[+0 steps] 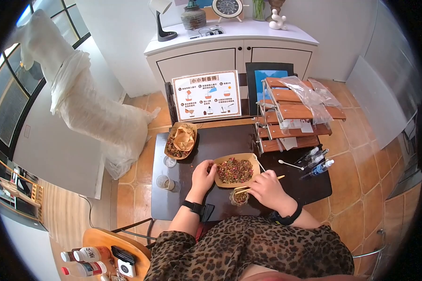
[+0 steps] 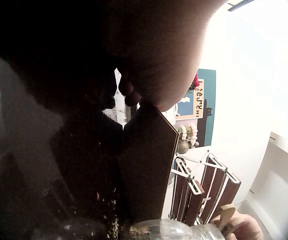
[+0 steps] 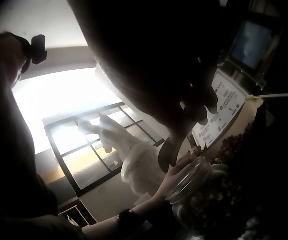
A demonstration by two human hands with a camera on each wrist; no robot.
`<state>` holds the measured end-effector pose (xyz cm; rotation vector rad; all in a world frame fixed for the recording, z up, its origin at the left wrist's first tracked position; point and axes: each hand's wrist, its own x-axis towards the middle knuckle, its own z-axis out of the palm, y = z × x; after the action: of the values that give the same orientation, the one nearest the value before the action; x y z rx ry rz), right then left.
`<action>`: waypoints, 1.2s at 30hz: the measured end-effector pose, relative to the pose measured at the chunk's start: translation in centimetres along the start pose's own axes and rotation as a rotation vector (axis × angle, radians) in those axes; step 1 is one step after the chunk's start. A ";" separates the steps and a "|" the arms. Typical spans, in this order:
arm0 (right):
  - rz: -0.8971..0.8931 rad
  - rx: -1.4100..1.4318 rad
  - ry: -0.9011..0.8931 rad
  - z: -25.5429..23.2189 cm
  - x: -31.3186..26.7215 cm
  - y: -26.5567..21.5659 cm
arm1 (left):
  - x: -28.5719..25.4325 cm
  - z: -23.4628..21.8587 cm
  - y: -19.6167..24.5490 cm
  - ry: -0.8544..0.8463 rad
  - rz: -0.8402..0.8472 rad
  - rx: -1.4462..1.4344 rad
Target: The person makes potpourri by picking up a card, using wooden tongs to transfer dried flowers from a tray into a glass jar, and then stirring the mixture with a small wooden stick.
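As the jar [image 1: 239, 199] stood just on the near side of the tray [image 1: 242, 157] with no hand seen steadying it, a knock from the tongs [image 1: 280, 178] seemed the likeliest way to tip it. Dried bits lay inside, though how full it was could not be told. The right hand [image 1: 269, 192] pinched the tongs in bent fingers, their tips at the jar's mouth; too slack a squeeze could have dropped bits outside. The left hand [image 1: 204, 175] gripped the tray's left end, fingers curled at the edge, and a careless push there might have run the tray into the jar.

Red and green petals [image 1: 234, 171] covered the tray's floor, so any tilt could have spilled them. Left of the tray stood a clear cup [image 1: 165, 182], its greyish contents too small to name. To the tray's right were bottles [image 1: 321, 166], at risk only from a wide swing of the right arm; what filled them was unclear. Beyond the tray's far left corner, a box [image 1: 194, 132] held crumpled paper [image 1: 183, 139] over dried plant bits.
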<state>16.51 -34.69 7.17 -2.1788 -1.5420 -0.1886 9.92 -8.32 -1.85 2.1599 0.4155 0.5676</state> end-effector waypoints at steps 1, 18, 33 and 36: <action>0.021 -0.007 0.011 0.0 0.1 0.2 | 0.0 0.0 0.0 -0.002 0.000 -0.003; 0.195 -0.213 0.009 3.0 0.1 3.7 | 0.0 0.0 0.1 0.002 0.018 0.011; 0.192 -0.183 -0.001 3.0 1.0 3.7 | 0.0 0.0 -0.2 0.004 0.028 0.013; 0.217 -0.172 0.017 2.3 0.7 3.7 | 0.0 0.0 -0.1 0.013 0.032 0.016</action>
<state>19.83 -34.06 4.28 -2.4522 -1.3106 -0.2777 9.94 -8.23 -1.96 2.1828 0.3943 0.5983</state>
